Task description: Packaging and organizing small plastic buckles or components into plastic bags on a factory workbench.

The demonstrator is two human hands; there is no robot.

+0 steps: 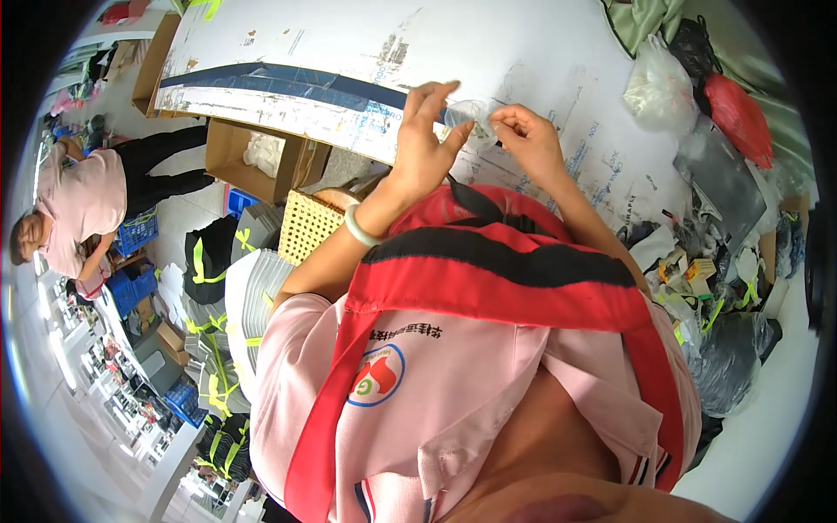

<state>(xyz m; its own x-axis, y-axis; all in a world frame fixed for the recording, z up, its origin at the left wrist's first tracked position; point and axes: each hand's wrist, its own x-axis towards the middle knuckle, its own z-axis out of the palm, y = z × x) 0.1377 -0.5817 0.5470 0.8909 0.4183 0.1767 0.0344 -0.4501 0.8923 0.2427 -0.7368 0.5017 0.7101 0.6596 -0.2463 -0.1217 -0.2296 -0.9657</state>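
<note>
Head camera looks steeply down, close over chest toward the worktable (540, 61).

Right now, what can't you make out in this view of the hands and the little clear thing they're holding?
- Head view: the small clear item between the left hand and right hand is too small and see-through to identify.
- Its far side is covered by the fingertips.
- The bag pile on the right bends toward the rim, its contents jumbled.

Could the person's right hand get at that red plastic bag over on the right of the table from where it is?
Probably yes. The right hand is busy pinching a small clear bag with the left hand, but bare white table lies between it and the red bag.
</note>
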